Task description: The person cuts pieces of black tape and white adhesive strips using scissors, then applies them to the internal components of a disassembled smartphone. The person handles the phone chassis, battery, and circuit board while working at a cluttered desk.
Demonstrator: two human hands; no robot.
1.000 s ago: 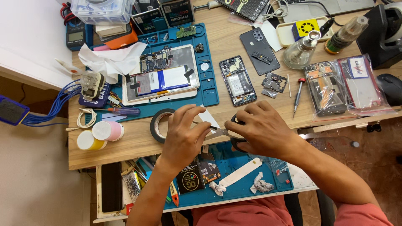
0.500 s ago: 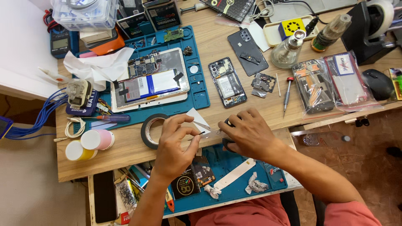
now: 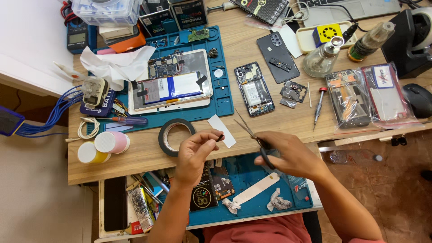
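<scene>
Tape piece, small and black, sits pinched between thumb and fingertips of the left hand, held up just over the front edge of the bench. Far left, 2 capped tubs stand near that edge, with a coil of white cord behind them. The tape roll lies flat just left of the left hand, close to the edge, almost touching the blue mat. On the mat rests an opened tablet, well back from the hands. A white strip lies between roll and scissors, just behind the tape piece. The right hand grips scissors, fingers through the handles, blades slightly parted and pointing up-left, tips apart from the tape piece. Behind them, an open phone and a screwdriver leave bare wood between. Below the bench edge, the drawer tray holds a white spudger under both wrists.
</scene>
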